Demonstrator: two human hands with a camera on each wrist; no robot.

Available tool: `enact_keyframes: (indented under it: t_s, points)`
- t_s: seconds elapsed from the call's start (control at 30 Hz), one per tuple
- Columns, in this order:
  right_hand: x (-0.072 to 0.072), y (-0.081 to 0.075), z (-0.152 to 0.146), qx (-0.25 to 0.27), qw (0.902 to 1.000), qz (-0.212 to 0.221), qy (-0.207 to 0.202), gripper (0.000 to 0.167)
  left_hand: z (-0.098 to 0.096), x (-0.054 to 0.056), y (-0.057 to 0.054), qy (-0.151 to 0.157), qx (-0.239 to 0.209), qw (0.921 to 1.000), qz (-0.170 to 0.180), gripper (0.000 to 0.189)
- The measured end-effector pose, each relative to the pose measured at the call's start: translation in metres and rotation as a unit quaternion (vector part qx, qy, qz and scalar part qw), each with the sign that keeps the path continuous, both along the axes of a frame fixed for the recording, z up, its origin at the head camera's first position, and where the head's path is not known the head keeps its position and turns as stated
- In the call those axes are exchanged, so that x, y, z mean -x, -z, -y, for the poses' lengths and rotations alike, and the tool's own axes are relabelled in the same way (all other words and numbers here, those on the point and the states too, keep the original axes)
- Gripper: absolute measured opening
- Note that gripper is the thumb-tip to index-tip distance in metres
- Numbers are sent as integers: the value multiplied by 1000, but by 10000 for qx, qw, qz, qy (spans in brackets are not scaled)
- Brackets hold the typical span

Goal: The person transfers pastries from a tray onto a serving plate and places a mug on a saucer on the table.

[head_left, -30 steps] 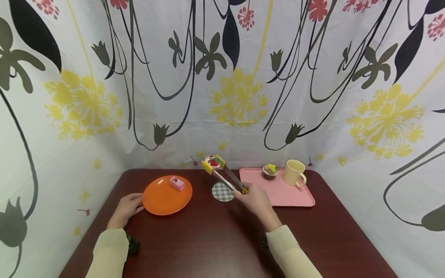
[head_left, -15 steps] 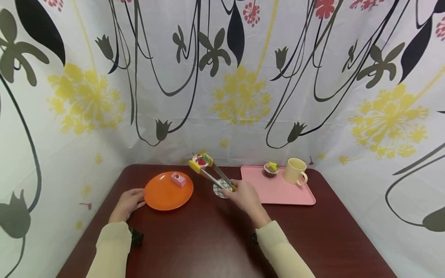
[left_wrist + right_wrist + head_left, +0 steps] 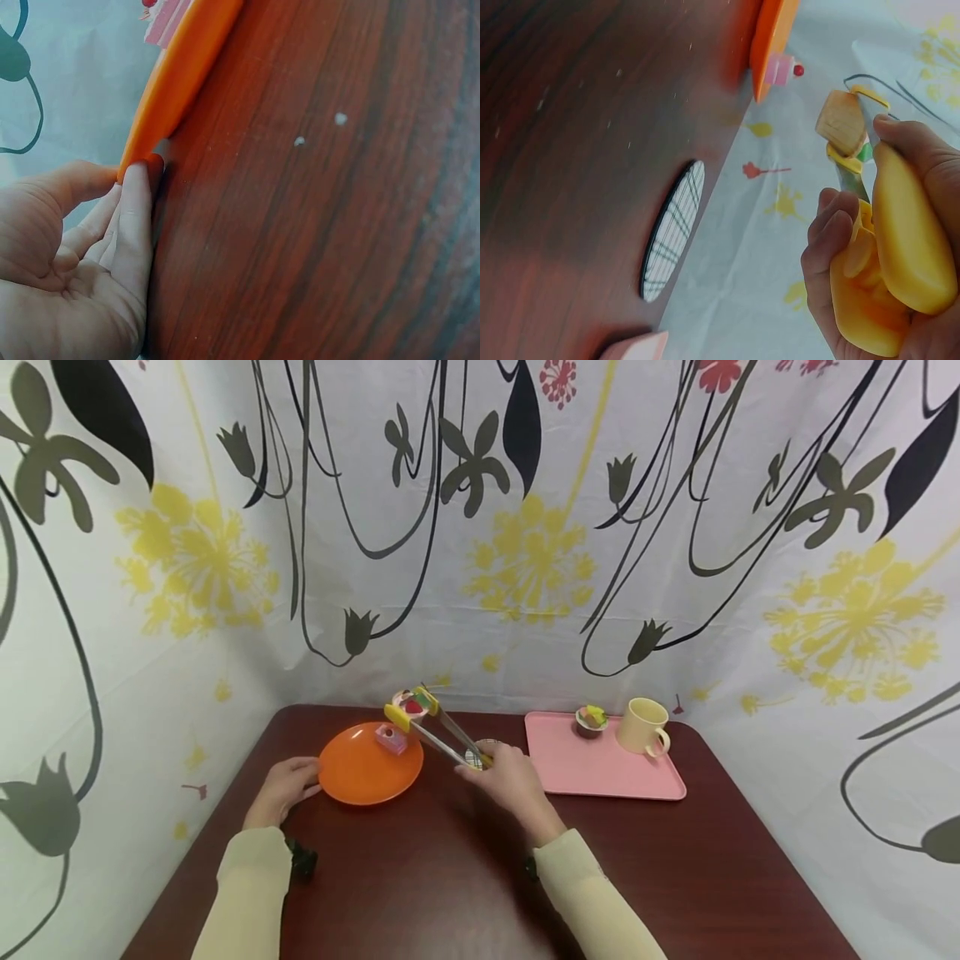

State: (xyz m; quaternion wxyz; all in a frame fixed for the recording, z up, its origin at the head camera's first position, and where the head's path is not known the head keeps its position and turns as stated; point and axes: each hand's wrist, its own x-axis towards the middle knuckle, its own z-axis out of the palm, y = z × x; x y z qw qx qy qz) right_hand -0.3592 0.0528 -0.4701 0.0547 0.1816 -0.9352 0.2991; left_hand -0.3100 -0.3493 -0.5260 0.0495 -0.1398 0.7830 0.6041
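My left hand [image 3: 283,789] pinches the left rim of an orange plate [image 3: 363,783], thumb above and fingers beneath in the left wrist view. A small pink toy cake slice [image 3: 391,740] sits toward the plate's far right side. Yellow-handled metal tongs [image 3: 442,742] are gripped in my right hand [image 3: 513,783]. Between the yellow tong tips is a toy cupcake [image 3: 411,703] with a red and green topping; its tan base [image 3: 841,124] shows in the right wrist view. The cupcake is held in the air near the plate's far right edge.
A round plaid coaster [image 3: 673,232] lies on the dark wooden table [image 3: 420,877], partly hidden by the right hand in the head view. On the right, a pink tray [image 3: 600,777] bears another toy cupcake [image 3: 592,719] and a cream mug [image 3: 641,727]. Patterned cloth hangs behind.
My right hand has carried the tongs and cupcake leftward, from over the coaster's far side to the plate's far right edge. The left hand stays at the plate's rim.
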Motion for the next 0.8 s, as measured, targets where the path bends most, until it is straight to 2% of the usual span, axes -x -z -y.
enact_keyframes:
  t_s: [0.27,0.57,0.8]
  points:
    - [-7,2,18,16,9998,-122,-151,47,1,0,-1,-16,-70,10000,-15,58]
    - [-15,6,36,17,9992,270,-303,63,-2,3,1,-116,187,9997,-106,57]
    - [-18,15,48,-88,9985,253,-488,58,-5,3,1,-231,186,9996,-42,58]
